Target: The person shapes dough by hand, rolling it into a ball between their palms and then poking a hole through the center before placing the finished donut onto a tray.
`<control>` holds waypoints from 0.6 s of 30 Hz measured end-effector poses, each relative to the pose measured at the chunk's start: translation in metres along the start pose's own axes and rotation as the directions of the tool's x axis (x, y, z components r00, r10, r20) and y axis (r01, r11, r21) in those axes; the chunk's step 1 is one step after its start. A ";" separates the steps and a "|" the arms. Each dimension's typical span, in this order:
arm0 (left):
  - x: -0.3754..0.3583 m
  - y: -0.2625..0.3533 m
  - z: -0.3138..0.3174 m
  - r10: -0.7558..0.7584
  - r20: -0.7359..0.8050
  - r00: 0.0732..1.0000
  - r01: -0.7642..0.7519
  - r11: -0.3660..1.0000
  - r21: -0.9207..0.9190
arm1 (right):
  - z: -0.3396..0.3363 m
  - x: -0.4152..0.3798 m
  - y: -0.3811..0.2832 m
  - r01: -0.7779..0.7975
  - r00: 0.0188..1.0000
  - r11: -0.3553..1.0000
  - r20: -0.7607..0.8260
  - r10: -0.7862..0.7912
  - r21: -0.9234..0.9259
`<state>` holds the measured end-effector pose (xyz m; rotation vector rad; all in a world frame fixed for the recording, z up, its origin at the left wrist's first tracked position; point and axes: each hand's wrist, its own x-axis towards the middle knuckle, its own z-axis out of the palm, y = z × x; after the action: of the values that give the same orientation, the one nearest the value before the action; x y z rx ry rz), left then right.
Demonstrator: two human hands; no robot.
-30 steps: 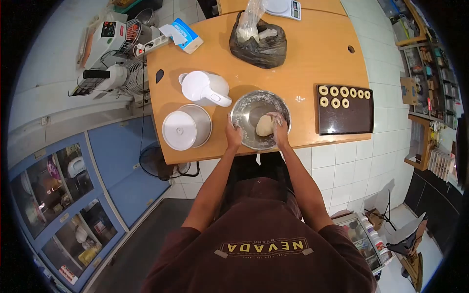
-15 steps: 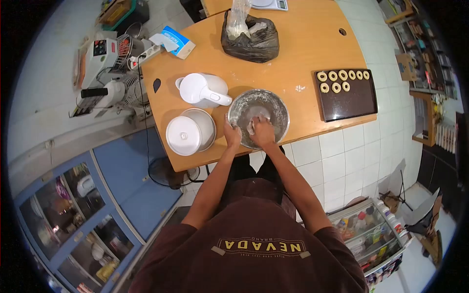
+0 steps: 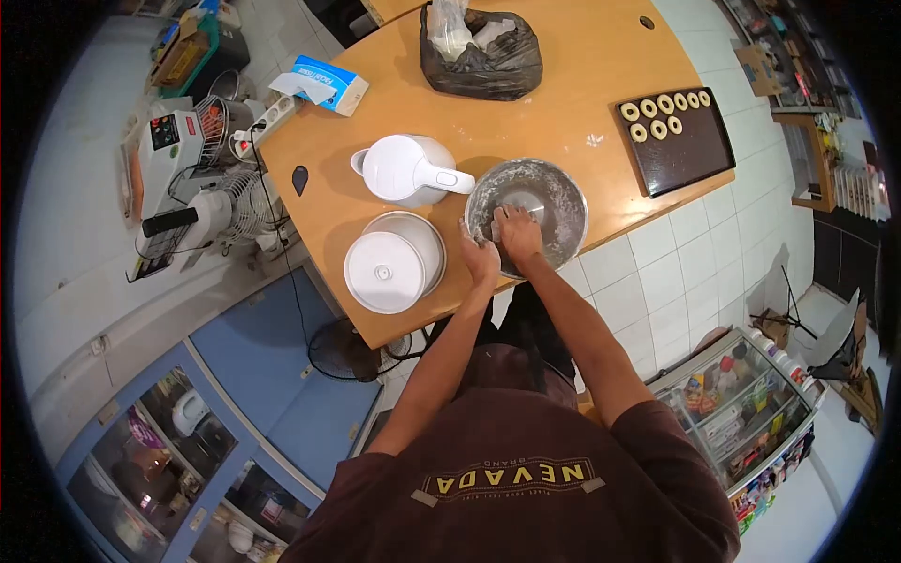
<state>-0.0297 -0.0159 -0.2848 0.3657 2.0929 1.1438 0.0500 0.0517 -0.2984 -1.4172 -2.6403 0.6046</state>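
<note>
A flour-dusted metal bowl (image 3: 571, 211) stands near the table's front edge. My left hand (image 3: 481, 257) grips its near left rim, thumb at the inner side. Inside the bowl, my right hand (image 3: 518, 235) presses against the left wall with its fingers curled together. What lies under those fingers is hidden, and pale residue coats their tips. A white electric kettle (image 3: 405, 169) stands just left of the bowl, its handle pointing at the rim. Closer to me is a white round container (image 3: 436, 246) with a white lid (image 3: 383, 272) leaning over it.
On the right, a dark baking tray (image 3: 690, 159) carries several ring-shaped dough pieces (image 3: 666, 104). A black plastic bag (image 3: 488, 75) with clear bags inside sits at the back, and a tissue box (image 3: 328, 84) at the back left. Flour specks mark the wooden table (image 3: 554, 117).
The view has turned and shifted, and the scale at the back has left it. My right hand has moved to the bowl's left side. My left hand stays on the rim.
</note>
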 end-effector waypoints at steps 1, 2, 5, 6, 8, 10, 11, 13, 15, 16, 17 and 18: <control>0.000 -0.001 0.000 0.015 -0.006 1.000 -0.015 1.000 0.001 | 0.005 0.006 0.002 -0.012 1.000 1.000 0.022 0.012 -0.002; -0.001 -0.002 0.000 0.030 -0.012 0.999 -0.030 1.000 0.003 | 0.010 0.011 0.004 -0.026 0.999 1.000 0.043 0.026 -0.004; 0.003 -0.013 0.001 0.051 0.001 0.999 -0.051 0.999 -0.001 | 0.005 0.026 0.006 -0.047 0.992 0.999 0.115 0.045 0.016; 0.005 -0.017 0.001 0.054 0.008 0.999 -0.054 0.999 -0.004 | 0.006 0.030 0.007 -0.049 0.989 0.998 0.141 0.044 0.029; 0.005 -0.026 0.002 0.075 -0.003 0.997 -0.075 0.997 -0.012 | 0.007 0.041 0.009 -0.083 0.988 0.994 0.139 0.072 0.072; 0.008 -0.031 0.004 0.090 -0.005 0.996 -0.090 0.995 -0.053 | 0.005 0.052 0.011 -0.155 0.977 0.984 0.160 0.139 0.089; 0.008 -0.033 0.005 0.093 -0.001 0.996 -0.093 0.992 -0.089 | 0.003 0.056 0.012 -0.211 0.964 0.974 0.185 0.192 0.084; 0.005 -0.023 0.002 0.087 0.014 0.996 -0.085 0.992 -0.090 | 0.005 0.055 0.014 -0.311 0.949 0.940 0.095 0.300 0.138; 0.004 -0.007 -0.002 0.069 0.026 0.997 -0.069 0.997 -0.025 | 0.008 0.049 0.017 -0.360 0.907 0.893 -0.125 0.403 0.268; 0.006 -0.009 -0.001 0.072 0.026 0.997 -0.071 0.997 -0.009 | 0.016 0.047 0.024 -0.349 0.876 0.854 -0.190 0.443 0.386; 0.008 -0.011 -0.001 0.072 0.025 0.997 -0.072 0.997 0.008 | 0.024 0.043 0.032 -0.323 0.838 0.805 -0.244 0.488 0.498; 0.008 -0.013 0.000 0.069 0.024 0.997 -0.069 0.997 0.023 | 0.027 0.041 0.037 -0.285 0.795 0.747 -0.288 0.534 0.601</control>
<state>-0.0342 -0.0186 -0.2990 0.4640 2.0898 1.1495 0.0489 0.0949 -0.3420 -1.7057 -1.6162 0.8438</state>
